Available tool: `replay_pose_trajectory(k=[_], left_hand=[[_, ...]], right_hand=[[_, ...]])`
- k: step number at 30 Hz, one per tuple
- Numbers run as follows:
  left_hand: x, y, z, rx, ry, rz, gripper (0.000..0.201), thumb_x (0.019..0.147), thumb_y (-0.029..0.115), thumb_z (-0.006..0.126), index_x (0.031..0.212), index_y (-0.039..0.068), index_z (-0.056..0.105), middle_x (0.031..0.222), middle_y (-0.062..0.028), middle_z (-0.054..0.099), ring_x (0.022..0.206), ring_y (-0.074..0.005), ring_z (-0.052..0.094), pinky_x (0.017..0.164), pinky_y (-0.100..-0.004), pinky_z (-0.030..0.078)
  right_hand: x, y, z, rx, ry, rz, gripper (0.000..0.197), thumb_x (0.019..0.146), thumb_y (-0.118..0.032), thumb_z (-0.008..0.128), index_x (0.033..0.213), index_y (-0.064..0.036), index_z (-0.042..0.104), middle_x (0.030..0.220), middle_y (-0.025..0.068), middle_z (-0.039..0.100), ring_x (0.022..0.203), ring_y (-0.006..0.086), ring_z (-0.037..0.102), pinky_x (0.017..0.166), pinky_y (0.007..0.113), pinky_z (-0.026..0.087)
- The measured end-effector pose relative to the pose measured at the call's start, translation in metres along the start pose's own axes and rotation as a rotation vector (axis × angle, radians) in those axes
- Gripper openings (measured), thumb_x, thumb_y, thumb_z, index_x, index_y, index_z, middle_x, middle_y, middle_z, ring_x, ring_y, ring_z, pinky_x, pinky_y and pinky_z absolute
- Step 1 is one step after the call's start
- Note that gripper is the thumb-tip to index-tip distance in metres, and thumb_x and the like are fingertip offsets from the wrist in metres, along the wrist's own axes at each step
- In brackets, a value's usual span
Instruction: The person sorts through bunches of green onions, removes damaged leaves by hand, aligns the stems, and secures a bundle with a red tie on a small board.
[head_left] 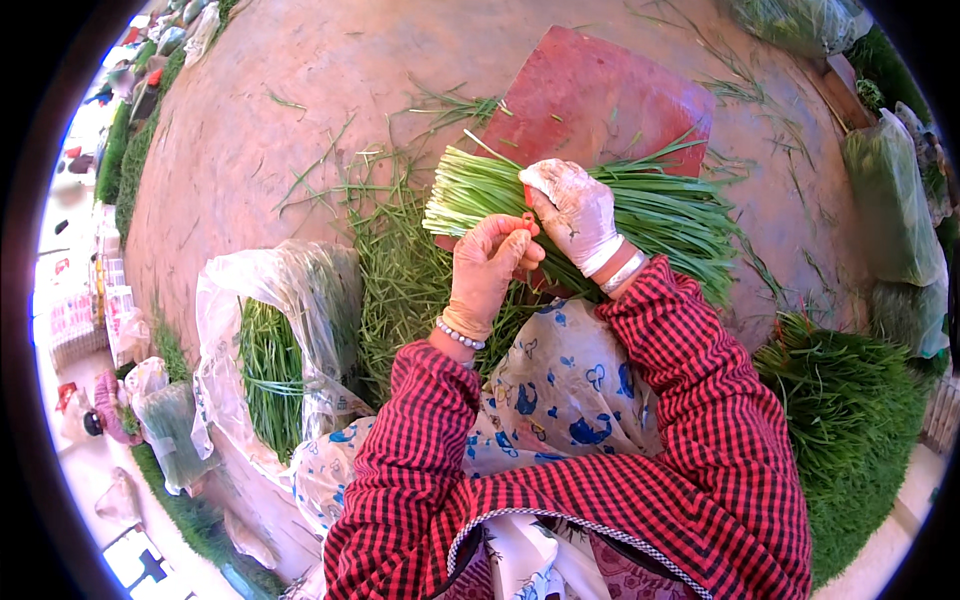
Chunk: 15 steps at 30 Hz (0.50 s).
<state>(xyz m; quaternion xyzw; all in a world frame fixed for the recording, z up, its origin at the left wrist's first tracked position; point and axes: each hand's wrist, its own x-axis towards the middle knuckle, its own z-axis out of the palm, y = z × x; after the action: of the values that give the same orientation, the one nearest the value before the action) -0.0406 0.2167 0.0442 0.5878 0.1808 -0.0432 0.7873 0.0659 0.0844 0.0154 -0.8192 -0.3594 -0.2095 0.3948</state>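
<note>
While right grip (pixel 574 214) clamps green bunch (pixel 668 212), left grip (pixel 484 270) pinches red tie (pixel 528 220) at bunch; red board (pixel 600 95) partly under bunch.

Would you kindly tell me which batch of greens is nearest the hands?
The bundle lying across the red board, under the right hand; the bagged greens at left and the heap at right lie apart.

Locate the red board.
In the head view, the red board sits right of centre near the top, partly covered by the green bunch.
</note>
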Motion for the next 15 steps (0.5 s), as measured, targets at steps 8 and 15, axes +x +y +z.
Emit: replay_pose_trajectory(k=[8,15], left_hand=[[0.008,0.005,-0.003,-0.022,-0.034,-0.015,0.014,0.097,0.016,0.058,0.104,0.005,0.063,0.081,-0.0031,0.070,0.067,-0.0083,0.063,0.059,-0.0213,0.051],[0.019,0.010,0.005,-0.040,0.074,-0.086,0.015,0.096,0.011,0.058,0.104,-0.002,0.061,0.082,-0.0087,0.070,0.065,-0.0128,0.065,0.059,-0.0239,0.053]], right_hand=[[0.003,-0.003,-0.001,-0.036,-0.048,0.020,0.016,0.083,-0.017,0.061,0.099,-0.0137,0.066,0.099,0.0038,0.066,0.088,0.0260,0.064,0.069,0.036,0.054],[0.001,-0.002,-0.002,0.082,-0.042,0.036,0.016,0.085,-0.015,0.061,0.100,-0.0118,0.067,0.098,0.0066,0.067,0.087,0.0290,0.065,0.072,0.038,0.054]])
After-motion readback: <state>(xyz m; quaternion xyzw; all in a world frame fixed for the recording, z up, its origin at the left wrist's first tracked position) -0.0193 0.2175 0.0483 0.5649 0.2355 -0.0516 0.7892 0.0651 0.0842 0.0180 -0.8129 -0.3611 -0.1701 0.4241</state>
